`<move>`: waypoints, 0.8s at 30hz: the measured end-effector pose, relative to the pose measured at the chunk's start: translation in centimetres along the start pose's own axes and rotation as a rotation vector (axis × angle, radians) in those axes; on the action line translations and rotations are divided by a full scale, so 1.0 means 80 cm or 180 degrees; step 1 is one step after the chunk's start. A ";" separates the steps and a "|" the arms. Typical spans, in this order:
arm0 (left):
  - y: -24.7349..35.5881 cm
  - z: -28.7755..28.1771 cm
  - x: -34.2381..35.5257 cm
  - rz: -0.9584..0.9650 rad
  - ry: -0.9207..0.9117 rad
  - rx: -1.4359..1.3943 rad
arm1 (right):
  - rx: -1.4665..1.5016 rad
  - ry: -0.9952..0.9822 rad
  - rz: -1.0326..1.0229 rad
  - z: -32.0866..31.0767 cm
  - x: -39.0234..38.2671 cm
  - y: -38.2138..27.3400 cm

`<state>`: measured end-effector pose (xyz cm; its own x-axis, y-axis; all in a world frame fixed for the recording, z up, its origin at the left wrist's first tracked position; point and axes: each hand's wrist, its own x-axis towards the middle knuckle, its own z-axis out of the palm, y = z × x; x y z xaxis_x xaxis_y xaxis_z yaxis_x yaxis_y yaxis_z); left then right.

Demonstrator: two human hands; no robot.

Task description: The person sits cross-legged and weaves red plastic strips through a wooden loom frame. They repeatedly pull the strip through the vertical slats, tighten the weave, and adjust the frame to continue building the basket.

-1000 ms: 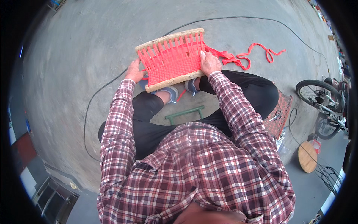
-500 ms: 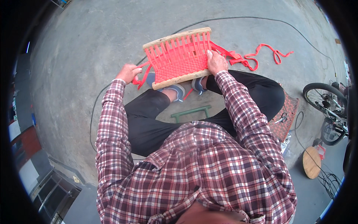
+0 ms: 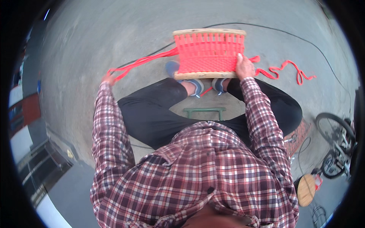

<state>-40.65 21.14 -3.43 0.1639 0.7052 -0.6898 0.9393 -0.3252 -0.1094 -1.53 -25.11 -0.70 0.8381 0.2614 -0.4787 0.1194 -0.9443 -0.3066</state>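
A stool seat with red woven strapping (image 3: 209,62) between two pale wooden rails (image 3: 207,75) is held up above my feet. Its near half is tightly woven; toward the far rail (image 3: 209,31) the straps run as open bands with gaps. My right hand (image 3: 245,67) grips the near right corner, thumb on top of the weave. Far out to the left, my left hand (image 3: 109,78) is closed on a red fabric strip (image 3: 146,60), drawn out taut from the seat's left side. The strip's loose tail (image 3: 292,68) trails across the floor on the right.
A black cable (image 3: 273,28) curves over the concrete floor behind the seat. Between my legs stands a green metal bar frame (image 3: 204,110). On the right are a patterned mat (image 3: 294,138), a bicycle (image 3: 336,140) and a round wooden board (image 3: 305,190).
My left hand has pulled the strip far out to the left, and the loose tail on the right has shortened near the seat. The seat has shifted right and turned level.
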 end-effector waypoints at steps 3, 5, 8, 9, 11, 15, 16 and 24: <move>0.105 -0.011 -0.026 0.0933 0.0474 0.0190 | -0.0040 -0.0023 -0.0003 -0.006 -0.001 0.003; 0.188 -0.008 -0.047 0.1279 0.0543 -0.0101 | 0.0012 0.0092 -0.0010 -0.009 0.000 0.004; 0.289 0.011 -0.082 0.2214 -0.0104 -0.1115 | -0.0076 -0.0028 0.0087 -0.013 0.003 0.005; 0.313 0.021 -0.092 0.2269 -0.0514 -0.1397 | -0.0127 0.0003 0.0079 -0.013 0.004 0.005; 0.349 0.040 -0.109 0.2282 -0.0890 -0.1743 | -0.0132 -0.0002 0.0064 -0.012 0.007 0.007; 0.371 0.069 -0.109 0.1724 -0.1303 -0.2384 | -0.0157 0.0065 0.0034 -0.010 0.008 0.013; 0.363 0.069 -0.099 0.1823 -0.1380 -0.2591 | -0.0192 0.0073 0.0000 -0.010 0.008 0.014; 0.141 -0.017 0.030 0.1725 -0.0337 -0.0367 | -0.0108 -0.0047 0.0107 -0.010 0.006 0.011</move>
<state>-29.26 20.03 -5.38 0.6065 0.3875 -0.6942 0.7571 -0.5483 0.3553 -0.59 -25.95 -0.57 0.8341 0.2321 -0.5004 0.1095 -0.9588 -0.2622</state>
